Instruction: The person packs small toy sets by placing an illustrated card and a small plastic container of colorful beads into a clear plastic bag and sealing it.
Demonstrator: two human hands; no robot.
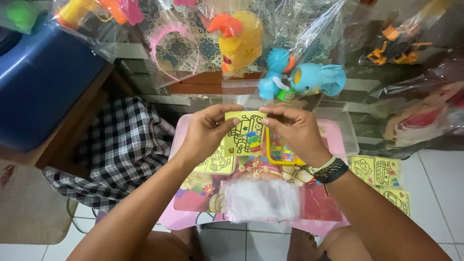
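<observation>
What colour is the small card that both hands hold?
The card is yellow with black line drawing and small coloured patches; the head view shows it.

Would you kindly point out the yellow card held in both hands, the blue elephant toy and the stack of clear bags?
yellow card [244, 134], head view, middle of its printed face.
blue elephant toy [319, 79], head view, its body.
stack of clear bags [262, 199], head view, centre of the top bag.

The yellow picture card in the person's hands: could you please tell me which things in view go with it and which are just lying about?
In hand:
- yellow picture card, pinched by left hand and right hand
- clear sleeve behind it
- stack of clear bags
- yellow cards on pink table

Lying about:
- blue elephant toy
- yellow duck toy
- checked cloth
- cards on floor
</observation>
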